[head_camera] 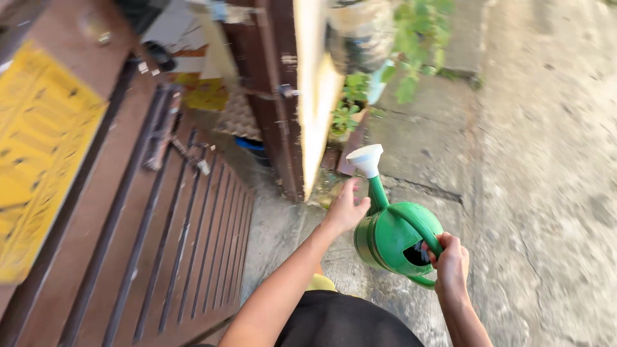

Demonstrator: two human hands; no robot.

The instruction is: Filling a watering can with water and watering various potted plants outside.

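Observation:
A green watering can (pixel 385 234) with a white rose head (pixel 365 159) hangs low in the middle of the head view, over a concrete ground. My right hand (pixel 450 260) is closed around its curved green handle. My left hand (pixel 346 207) reaches forward with fingers spread, resting against the can's left side near the base of the spout. The spout points up and away toward potted green plants (pixel 350 106) by a brown post.
A brown metal gate (pixel 173 244) with vertical bars fills the left. A brown post and pale yellow panel (pixel 308 109) stand ahead. More leafy plants (pixel 418 38) sit at the top. Rough concrete pavement (pixel 540 167) spreads to the right.

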